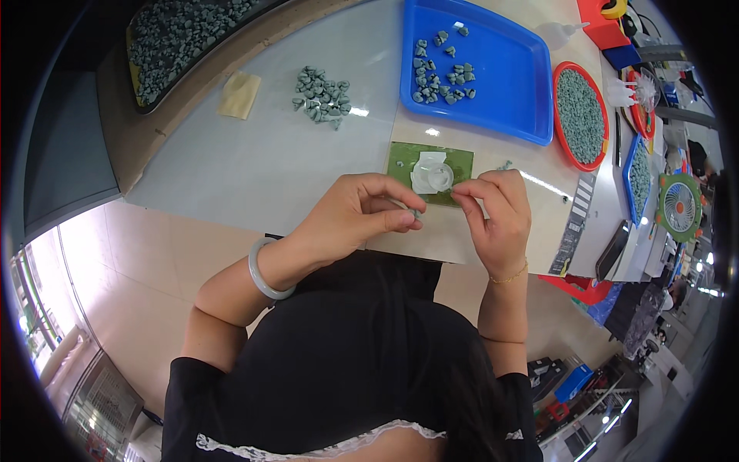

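Between thumb and fingers of my left hand (354,212) is a small grey-green piece (416,214), mostly covered by the fingertips. My right hand (496,212) is pinched closed at the right edge of a small clear round dish (439,177); anything in its fingertips is too small to make out. The dish stands on a white paper piece (420,171), which lies on a green mat (462,159). Farther left on the table sits a loose pile of grey-green pieces (322,95).
Behind the mat stands a blue tray (493,92) holding clustered pieces. To its right are a red-rimmed basket of small green pieces (581,115), a white squeeze bottle (558,33) and a phone (613,248). A black tray of pieces (181,46) and a yellowish paper (239,95) lie left.
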Demonstrator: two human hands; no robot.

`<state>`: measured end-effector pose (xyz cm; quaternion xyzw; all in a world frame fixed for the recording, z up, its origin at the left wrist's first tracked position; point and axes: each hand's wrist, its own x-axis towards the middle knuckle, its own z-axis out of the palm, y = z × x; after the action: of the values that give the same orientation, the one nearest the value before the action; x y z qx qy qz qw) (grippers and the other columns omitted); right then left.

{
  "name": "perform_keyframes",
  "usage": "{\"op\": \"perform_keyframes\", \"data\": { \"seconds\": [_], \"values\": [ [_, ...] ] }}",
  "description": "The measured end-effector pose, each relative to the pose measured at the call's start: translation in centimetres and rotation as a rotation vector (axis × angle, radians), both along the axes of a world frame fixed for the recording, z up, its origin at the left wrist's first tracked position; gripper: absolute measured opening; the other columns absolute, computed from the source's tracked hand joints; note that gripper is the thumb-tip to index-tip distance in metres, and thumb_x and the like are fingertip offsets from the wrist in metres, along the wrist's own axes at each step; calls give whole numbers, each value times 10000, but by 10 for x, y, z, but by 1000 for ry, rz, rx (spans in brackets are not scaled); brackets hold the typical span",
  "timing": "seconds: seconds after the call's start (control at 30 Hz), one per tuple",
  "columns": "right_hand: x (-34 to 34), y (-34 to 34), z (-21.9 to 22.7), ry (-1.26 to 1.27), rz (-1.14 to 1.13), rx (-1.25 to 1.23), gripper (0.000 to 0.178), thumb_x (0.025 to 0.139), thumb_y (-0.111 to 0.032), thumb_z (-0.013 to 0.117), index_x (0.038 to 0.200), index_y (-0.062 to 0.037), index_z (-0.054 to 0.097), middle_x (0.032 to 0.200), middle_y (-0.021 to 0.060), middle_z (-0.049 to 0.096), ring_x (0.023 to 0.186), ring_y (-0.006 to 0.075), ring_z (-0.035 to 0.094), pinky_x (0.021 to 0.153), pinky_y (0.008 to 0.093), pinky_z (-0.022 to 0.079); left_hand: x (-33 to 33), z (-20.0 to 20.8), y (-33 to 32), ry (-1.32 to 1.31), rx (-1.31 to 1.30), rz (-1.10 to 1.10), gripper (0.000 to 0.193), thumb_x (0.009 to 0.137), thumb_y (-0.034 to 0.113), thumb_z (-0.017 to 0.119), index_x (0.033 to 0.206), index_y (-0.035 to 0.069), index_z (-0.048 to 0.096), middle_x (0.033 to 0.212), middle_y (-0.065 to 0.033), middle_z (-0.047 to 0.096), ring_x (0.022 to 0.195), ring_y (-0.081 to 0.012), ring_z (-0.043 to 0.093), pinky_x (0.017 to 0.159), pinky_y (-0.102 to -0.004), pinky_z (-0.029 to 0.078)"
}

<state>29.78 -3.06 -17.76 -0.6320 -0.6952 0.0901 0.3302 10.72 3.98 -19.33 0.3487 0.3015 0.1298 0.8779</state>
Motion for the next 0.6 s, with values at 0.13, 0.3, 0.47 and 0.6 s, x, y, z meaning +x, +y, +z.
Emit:
{"op": "perform_keyframes", "data": {
  "seconds": [0.13,0.3,0.47,0.6],
  "values": [
    [-2,4,0,-98,27,3,152,610,19,675,727,-27,590,694,55,495,643,211,463,556,302,379,-2,-1,-1,-56,-80,84,198,769,-9,603,958,-8,542,952,-90,575,856,-174,608,760,-252,475],
    [-5,6,-2,-128,36,17,151,607,14,676,721,-29,587,688,52,493,631,209,457,549,308,373,-5,-5,-2,-24,-98,91,228,746,-17,627,958,-3,545,924,-84,586,861,-168,608,760,-236,468],
    [-6,7,-2,-148,47,11,155,604,13,677,724,-30,589,688,50,493,629,210,457,549,306,373,-6,-6,-2,-7,-95,92,218,746,-29,623,953,-2,561,920,-81,595,879,-164,604,761,-233,466],
    [-9,3,1,-21,14,8,160,600,27,681,726,-27,597,694,52,490,635,194,461,559,284,376,-7,-7,-3,-52,-107,107,218,748,-39,615,956,-1,563,918,-81,600,899,-166,600,760,-236,469]
  ]
}}
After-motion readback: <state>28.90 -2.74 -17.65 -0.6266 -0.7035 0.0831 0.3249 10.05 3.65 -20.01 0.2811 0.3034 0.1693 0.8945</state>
